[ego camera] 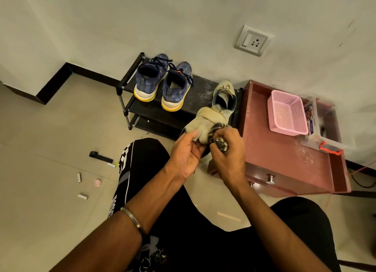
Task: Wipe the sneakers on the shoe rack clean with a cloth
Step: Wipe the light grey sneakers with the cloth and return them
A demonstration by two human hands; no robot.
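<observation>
A: We start on the left, where small bits lie scattered on the floor tiles [50, 129]: a black bar [101, 156] and a few little silver pieces.

B: Then the black shoe rack [132, 104] against the wall, and on its top shelf we see a pair of blue sneakers [161, 84], yellow-edged soles, heels toward us, side by side and touching.

A: Moving along, we come to the left hand [186, 152]. Its grip is narrow, thumb and fingers pinching the lower part of a beige sneaker [209, 117] held up in front of the rack.

B: Another beige sneaker [224, 95] stands on the top shelf just behind it, at the rack's right end.

A: Next, the right hand [227, 155]. We see that grip curled tight round a bunched striped cloth [218, 129], which is pressed against the held sneaker.

B: A silver bangle sits on the left wrist, too.

A: Further right stands a reddish-brown table [284, 159] with drawer knobs, carrying a pink basket [289, 113] and a clear plastic box [327, 127] beside it.
</observation>
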